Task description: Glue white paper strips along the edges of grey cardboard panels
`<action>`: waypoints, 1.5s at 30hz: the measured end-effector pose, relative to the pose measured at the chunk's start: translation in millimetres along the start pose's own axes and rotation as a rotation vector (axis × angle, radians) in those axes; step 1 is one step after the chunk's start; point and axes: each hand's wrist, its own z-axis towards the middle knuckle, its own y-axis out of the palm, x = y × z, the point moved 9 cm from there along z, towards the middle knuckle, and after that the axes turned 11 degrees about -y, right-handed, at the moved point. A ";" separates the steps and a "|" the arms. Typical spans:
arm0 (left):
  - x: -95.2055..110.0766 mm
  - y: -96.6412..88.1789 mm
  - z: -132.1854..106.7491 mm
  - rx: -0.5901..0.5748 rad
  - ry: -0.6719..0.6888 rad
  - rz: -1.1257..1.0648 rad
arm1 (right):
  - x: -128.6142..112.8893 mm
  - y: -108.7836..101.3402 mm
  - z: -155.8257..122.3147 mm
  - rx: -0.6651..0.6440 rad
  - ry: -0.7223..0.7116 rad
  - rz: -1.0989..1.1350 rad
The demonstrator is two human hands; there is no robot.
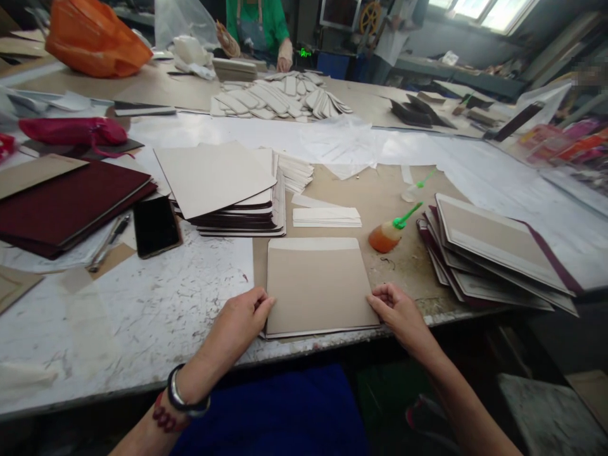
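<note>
A tan board panel [320, 288] with a paler strip along its far edge lies flat at the table's front edge. My left hand [247, 313] pinches its left side between thumb and fingers. On the opposite side, my right hand [396, 307] grips the right edge the same way. Just beyond the panel are white paper strips [327, 217]. A squeeze bottle [386, 235] with amber liquid and a green nozzle rests tilted to the right of them. Behind and to the left stands a stack of cream panels [221, 177] with dark edges.
Tan panels with maroon backing [503, 244] are piled at the right. A phone [156, 226], a pen [111, 240] and maroon boards [71, 196] lie left. Across the table, a person in green [259, 28] stands behind a heap of pale cut pieces [280, 96].
</note>
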 end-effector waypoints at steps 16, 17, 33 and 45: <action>-5.2 8.1 6.2 -0.050 -0.019 0.123 | -7.3 3.6 -0.7 -0.066 -0.044 -0.235; -5.1 9.0 6.7 -0.056 -0.015 0.122 | -7.6 3.4 -0.6 -0.067 -0.041 -0.255; -1.1 7.2 2.6 -0.059 -0.054 0.174 | 8.2 3.8 4.9 -0.076 -0.001 -0.180; 1.5 6.5 6.9 -0.068 -0.057 0.266 | 4.3 3.1 4.3 -0.075 -0.015 -0.229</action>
